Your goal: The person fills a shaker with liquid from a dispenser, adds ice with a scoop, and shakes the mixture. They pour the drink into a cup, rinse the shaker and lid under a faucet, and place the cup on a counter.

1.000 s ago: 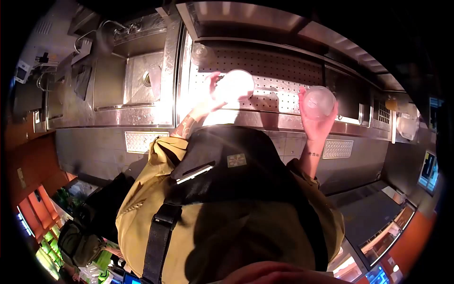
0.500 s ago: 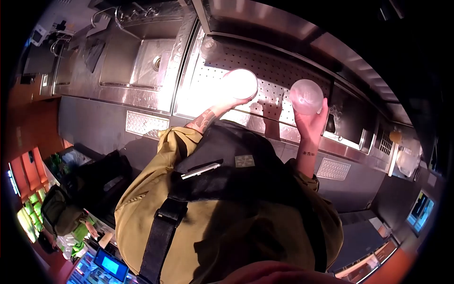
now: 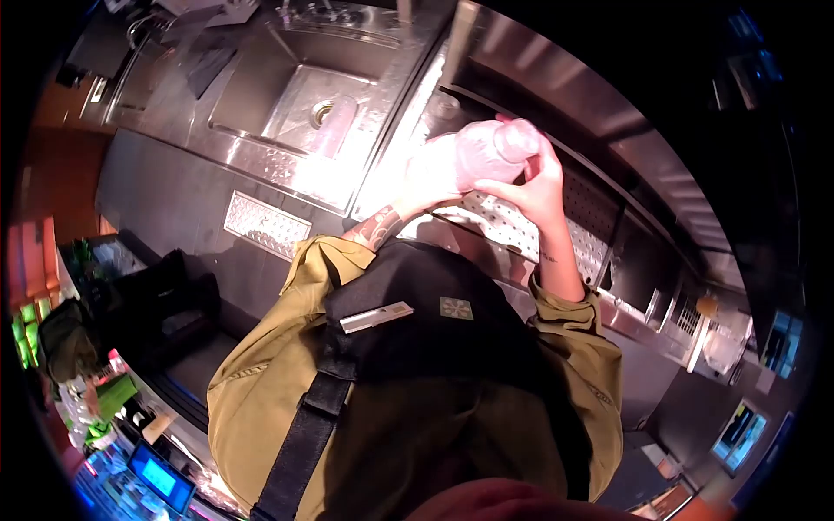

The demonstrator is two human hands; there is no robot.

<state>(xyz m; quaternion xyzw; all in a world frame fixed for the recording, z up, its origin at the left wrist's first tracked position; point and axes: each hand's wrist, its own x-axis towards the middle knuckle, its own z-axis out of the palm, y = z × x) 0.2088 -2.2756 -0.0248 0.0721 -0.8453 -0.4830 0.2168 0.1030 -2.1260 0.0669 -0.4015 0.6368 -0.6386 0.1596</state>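
Observation:
A translucent, pinkish vessel point(image 3: 482, 154) is held over the perforated metal drainboard point(image 3: 499, 219). Its narrower, rounded end point(image 3: 519, 139) points to the upper right. My right hand point(image 3: 540, 189) has its fingers curled around that end, with the thumb along the near side. At the other end, my left hand point(image 3: 426, 193) supports the vessel from the left, its fingers largely washed out by glare. Whether the vessel is one piece or two fitted together cannot be made out. A small clear round glass or cup point(image 3: 445, 106) stands behind it.
Left of the drainboard is a steel sink point(image 3: 261, 95) with a round drain. A raised metal ledge point(image 3: 599, 122) runs along the back. On the right lies a dark recessed well point(image 3: 638, 260). A lit screen point(image 3: 161, 473) glows at the lower left.
My hands were apart, the left on a bright white round vessel and the right on a translucent round one. The right has come left, and both now meet on the pinkish vessel. The view has turned.

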